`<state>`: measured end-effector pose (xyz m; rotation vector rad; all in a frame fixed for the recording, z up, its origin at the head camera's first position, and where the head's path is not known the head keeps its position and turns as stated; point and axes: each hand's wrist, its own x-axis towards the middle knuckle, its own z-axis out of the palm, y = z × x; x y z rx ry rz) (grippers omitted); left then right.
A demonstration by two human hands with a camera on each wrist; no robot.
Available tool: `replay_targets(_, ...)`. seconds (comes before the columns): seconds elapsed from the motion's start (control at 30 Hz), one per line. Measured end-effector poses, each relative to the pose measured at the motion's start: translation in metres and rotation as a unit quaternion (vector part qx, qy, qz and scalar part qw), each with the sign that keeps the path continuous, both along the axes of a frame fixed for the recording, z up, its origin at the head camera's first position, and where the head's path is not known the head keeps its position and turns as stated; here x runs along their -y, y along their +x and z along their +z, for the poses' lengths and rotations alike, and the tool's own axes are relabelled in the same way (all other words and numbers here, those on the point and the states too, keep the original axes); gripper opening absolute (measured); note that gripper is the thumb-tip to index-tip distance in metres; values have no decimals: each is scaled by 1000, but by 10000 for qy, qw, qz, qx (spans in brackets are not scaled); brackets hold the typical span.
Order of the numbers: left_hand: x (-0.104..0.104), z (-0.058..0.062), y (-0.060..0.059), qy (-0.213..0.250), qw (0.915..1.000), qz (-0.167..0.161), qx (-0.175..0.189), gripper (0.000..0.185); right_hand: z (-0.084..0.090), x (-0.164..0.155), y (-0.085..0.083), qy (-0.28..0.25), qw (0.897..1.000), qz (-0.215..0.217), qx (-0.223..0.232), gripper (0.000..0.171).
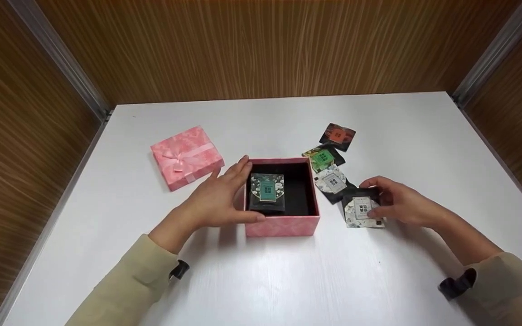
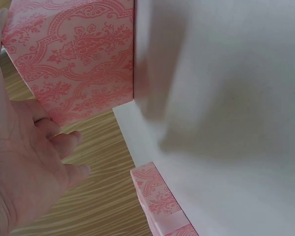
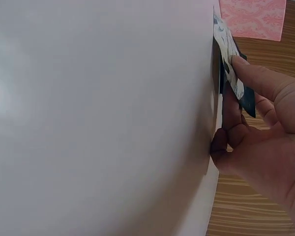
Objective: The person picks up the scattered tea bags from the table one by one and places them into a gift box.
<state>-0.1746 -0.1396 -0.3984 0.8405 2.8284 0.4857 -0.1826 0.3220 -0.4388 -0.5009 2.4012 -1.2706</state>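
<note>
Right hand point(image 1: 401, 206) pinches sachet point(image 1: 363, 209), right of box point(image 1: 282, 225).

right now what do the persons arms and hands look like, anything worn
Both hands are bare: left hand, right hand. Each forearm wears a long beige sleeve, and a black clip-like piece sits at each cuff. No rings or gloves show.
</note>
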Motion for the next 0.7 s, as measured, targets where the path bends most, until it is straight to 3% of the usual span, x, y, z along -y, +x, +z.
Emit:
replay_targets(0.53,1,-2,0,92,9999,-33,-43,134,20,3,-2,-89,9994,-315,-104,85)
replay_targets(0.7,1,-1,0,84,10000,-17,-35,134,23,9,-2,-716,9960,-507,-171,68)
